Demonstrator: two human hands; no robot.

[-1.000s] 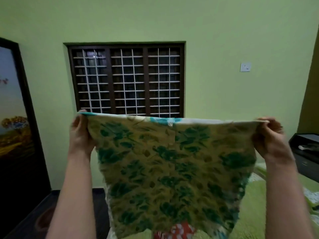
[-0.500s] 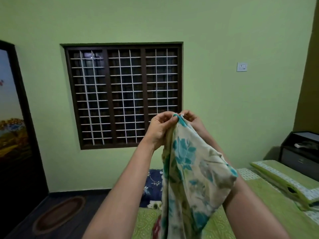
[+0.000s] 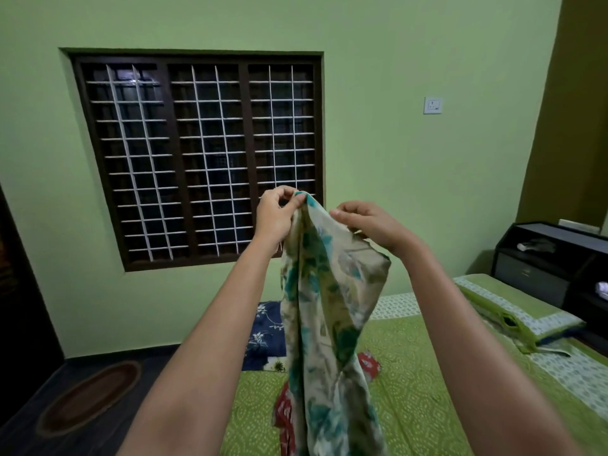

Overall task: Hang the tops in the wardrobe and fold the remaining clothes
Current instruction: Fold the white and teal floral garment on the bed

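Note:
A cream garment with teal flowers (image 3: 329, 311) hangs doubled lengthwise in front of me, above the bed. My left hand (image 3: 278, 213) pinches its top corner at the highest point. My right hand (image 3: 368, 225) grips the folded top edge a little lower and to the right. Behind the hanging cloth a red printed garment (image 3: 286, 413) lies on the green bedspread (image 3: 411, 390). A dark blue flowered cloth (image 3: 265, 334) sits at the far end of the bed.
A barred window (image 3: 197, 156) fills the green wall ahead. A green pillow (image 3: 513, 307) lies at the bed's right, beside a dark bedside cabinet (image 3: 552, 261). An oval mat (image 3: 88, 396) rests on the dark floor at left, by a dark door frame.
A second ago both hands held the garment spread wide. They came together, doubling it lengthwise, and the right hand has since shifted a little right along the top edge.

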